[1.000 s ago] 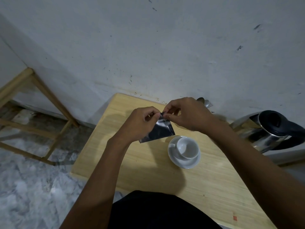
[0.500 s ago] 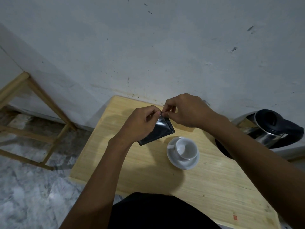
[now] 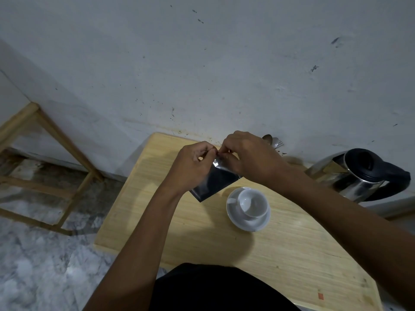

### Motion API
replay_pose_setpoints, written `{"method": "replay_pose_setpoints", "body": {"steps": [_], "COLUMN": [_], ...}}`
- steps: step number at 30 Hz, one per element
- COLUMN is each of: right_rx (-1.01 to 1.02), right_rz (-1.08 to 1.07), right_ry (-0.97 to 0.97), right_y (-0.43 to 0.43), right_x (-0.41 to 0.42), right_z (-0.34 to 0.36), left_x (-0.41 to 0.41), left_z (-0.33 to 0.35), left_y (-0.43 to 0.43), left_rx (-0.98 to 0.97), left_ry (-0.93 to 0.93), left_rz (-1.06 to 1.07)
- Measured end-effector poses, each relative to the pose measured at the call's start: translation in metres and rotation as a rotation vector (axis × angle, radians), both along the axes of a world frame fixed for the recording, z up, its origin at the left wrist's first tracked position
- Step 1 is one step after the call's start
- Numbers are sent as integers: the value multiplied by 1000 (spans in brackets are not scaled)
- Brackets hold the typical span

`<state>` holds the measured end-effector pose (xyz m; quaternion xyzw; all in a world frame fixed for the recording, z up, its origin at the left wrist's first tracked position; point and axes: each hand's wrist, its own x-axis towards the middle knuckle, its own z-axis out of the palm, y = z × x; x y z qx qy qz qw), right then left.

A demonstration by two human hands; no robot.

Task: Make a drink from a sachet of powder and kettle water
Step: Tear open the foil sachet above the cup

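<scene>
Pinching the top edge of the sachet [image 3: 214, 181] with both hands, the person looked about to tear it open, though honestly I couldn't tell if the seal had started to give. The left hand [image 3: 190, 167] gripped the upper left corner between thumb and fingers, and the right hand [image 3: 251, 158] clamped the edge right beside it, fingertips nearly touching. The sachet hung in the air above the table [image 3: 157, 209], tilted, its bottom corner pointing toward 7 o'clock.

The cup [image 3: 252, 204] sat on its saucer [image 3: 247, 223] at roughly 4 o'clock from the sachet, near but not under it. It looked empty. The kettle [image 3: 359, 176] stood well apart at 3 o'clock, by the wall, and a spoon [image 3: 268, 139] and fork [image 3: 277, 142] peeked out behind the right hand at about 1 o'clock.

Stuff that could've gone sideways, imo: that foil looked slick, so a hard yank might rip it suddenly and puff powder over the table, since the cup wasn't underneath to catch anything. A crooked tear could run down the side and dump the lot. And the right forearm hovered close over the cup, so a jerk on release could clip it off the saucer.
</scene>
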<state>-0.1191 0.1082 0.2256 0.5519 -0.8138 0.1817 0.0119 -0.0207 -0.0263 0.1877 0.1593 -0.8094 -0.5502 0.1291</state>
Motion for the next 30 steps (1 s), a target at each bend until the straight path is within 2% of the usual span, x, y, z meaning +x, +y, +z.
{"method": "replay_pose_setpoints", "body": {"steps": [4, 9, 12, 18, 24, 26, 30], "right_rx": [-13, 136, 137, -3, -44, -49, 7], "right_rz": [-26, -101, -82, -48, 86, 59, -59], "right_ry": [-17, -191, -225, -73, 261, 172, -214], "right_y": [3, 4, 4, 5, 6, 8, 8], "right_x": [0, -10, -11, -2, 2, 2, -7], "right_z": [0, 6, 7, 3, -8, -5, 7], "left_x": [1, 0, -1, -2, 0, 2, 6], "left_z": [3, -1, 0, 3, 8, 9, 8], "left_y": [4, 6, 7, 8, 10, 8, 5], "left_rx": [-20, -255, -265, -23, 126, 122, 28], "left_ry": [1, -11, 4, 7, -17, -50, -79], "left_rz": [9, -35, -28, 17, 64, 46, -10]}}
